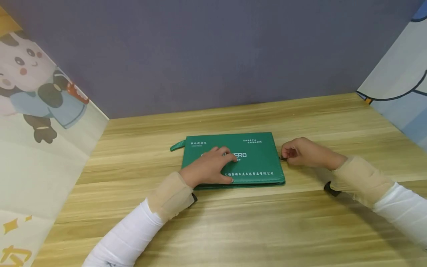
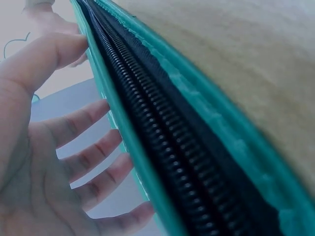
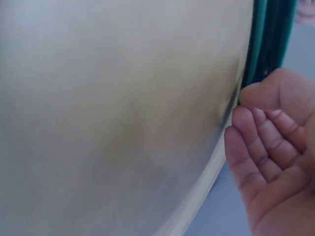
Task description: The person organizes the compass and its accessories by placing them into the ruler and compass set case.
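Note:
A flat green zip case (image 1: 258,163) with white printing lies on the wooden table. My left hand (image 1: 209,167) rests on its cover with spread, slightly bent fingers. At the case's right edge, my right hand (image 1: 307,152) pinches a small dark zipper pull (image 1: 283,159) between thumb and curled fingers; most of the pull is hidden. In the left wrist view, the black zipper (image 2: 142,108) runs along the case's side, its two rows of teeth close together. A green wrist strap (image 1: 178,145) sticks out at the case's upper left corner.
The wood-grain table (image 1: 260,226) extends around the case. A grey-purple panel (image 1: 227,55) stands behind it. Cartoon-printed panels flank the table, one at the left (image 1: 20,155) and one at the right (image 1: 403,92).

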`<state>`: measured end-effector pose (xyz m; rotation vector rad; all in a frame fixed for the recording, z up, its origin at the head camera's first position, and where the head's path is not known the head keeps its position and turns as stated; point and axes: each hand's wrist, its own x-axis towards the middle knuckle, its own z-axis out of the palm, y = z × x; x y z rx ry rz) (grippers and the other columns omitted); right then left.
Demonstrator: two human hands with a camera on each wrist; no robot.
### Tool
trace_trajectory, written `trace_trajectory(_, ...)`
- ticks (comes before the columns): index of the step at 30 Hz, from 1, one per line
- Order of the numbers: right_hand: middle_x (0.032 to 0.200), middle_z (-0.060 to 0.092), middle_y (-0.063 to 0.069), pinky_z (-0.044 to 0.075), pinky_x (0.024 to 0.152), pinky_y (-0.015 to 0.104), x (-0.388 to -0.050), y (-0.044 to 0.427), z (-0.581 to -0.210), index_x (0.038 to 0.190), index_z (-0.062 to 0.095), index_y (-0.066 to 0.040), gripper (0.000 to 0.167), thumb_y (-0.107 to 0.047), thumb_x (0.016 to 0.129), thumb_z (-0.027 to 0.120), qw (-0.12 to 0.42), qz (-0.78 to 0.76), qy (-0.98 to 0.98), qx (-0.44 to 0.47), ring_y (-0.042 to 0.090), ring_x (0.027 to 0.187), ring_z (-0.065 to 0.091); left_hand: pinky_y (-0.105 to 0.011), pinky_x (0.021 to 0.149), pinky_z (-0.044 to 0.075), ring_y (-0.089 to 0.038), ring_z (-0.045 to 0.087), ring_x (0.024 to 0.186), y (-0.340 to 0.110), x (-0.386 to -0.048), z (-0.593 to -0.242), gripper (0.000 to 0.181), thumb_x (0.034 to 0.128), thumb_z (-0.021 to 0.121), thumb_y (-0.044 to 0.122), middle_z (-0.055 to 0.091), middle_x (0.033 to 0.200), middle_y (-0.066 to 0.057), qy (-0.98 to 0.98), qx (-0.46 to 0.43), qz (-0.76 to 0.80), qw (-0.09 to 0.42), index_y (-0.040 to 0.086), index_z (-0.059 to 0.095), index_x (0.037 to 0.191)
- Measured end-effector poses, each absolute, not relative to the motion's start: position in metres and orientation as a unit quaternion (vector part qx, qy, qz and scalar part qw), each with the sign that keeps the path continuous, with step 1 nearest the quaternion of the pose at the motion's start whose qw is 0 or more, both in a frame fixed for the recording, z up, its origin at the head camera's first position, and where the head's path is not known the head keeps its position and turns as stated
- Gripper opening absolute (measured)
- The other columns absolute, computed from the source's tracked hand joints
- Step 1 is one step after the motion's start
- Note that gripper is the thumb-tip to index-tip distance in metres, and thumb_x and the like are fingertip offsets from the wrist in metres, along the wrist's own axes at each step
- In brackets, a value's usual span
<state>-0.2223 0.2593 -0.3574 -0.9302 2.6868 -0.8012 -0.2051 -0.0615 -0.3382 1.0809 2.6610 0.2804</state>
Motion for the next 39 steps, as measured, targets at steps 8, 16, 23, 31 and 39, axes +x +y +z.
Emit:
trace_trajectory(8,0.067,0.049,-0.012,0.04,0.054,0.02,-0.186,0.254,-0.356,0.072,0.057,-0.015,0.028,0.012,0.068,0.063,0.069,-0.251,0.906,-0.333,0.0,0.062,0.042,-0.04,0.098,0.04,-0.021,0.041,0.117,-0.061,-0.206,-0.337,0.054,0.0838,0.069,0.04,0.045,0.134,-0.003,0.915,0.373,0.091,0.126,0.02,0.053,0.132)
trace_trajectory(16,0.065,0.047,-0.012,0.035,0.053,0.02,-0.151,0.236,-0.35,0.072,0.056,-0.016,0.026,0.008,0.07,0.067,0.043,-0.21,0.933,-0.288,0.002,0.06,0.038,-0.038,0.097,0.04,-0.021,0.042,0.115,-0.062,-0.206,-0.334,0.055,0.0834,0.07,0.039,0.046,0.133,-0.003,0.916,0.372,0.085,0.125,0.02,0.053,0.132)
trace_trajectory(23,0.06,0.043,-0.011,0.033,0.051,0.021,-0.127,0.219,-0.351,0.068,0.054,-0.016,0.026,0.007,0.071,0.068,0.001,-0.154,0.951,-0.267,0.003,0.056,0.036,-0.038,0.095,0.041,-0.02,0.042,0.114,-0.061,-0.205,-0.336,0.055,0.0841,0.069,0.039,0.046,0.133,-0.003,0.914,0.374,0.087,0.126,0.019,0.052,0.132)
trace_trajectory(31,0.058,0.04,-0.008,0.034,0.05,0.023,-0.118,0.192,-0.355,0.062,0.044,-0.016,0.036,0.006,0.073,0.071,-0.064,-0.1,0.95,-0.29,0.006,0.057,0.033,-0.04,0.094,0.042,-0.02,0.041,0.116,-0.061,-0.205,-0.335,0.054,0.0843,0.069,0.039,0.046,0.133,-0.002,0.915,0.373,0.087,0.125,0.019,0.052,0.132)
trace_trajectory(39,0.063,0.056,-0.001,0.047,0.053,0.03,-0.122,0.161,-0.352,0.067,0.056,-0.011,0.023,0.003,0.078,0.069,-0.037,-0.089,0.946,-0.311,0.011,0.06,0.054,-0.04,0.095,0.042,-0.02,0.041,0.117,-0.06,-0.206,-0.336,0.055,0.0844,0.068,0.04,0.045,0.133,-0.001,0.916,0.369,0.083,0.132,0.02,0.051,0.133)
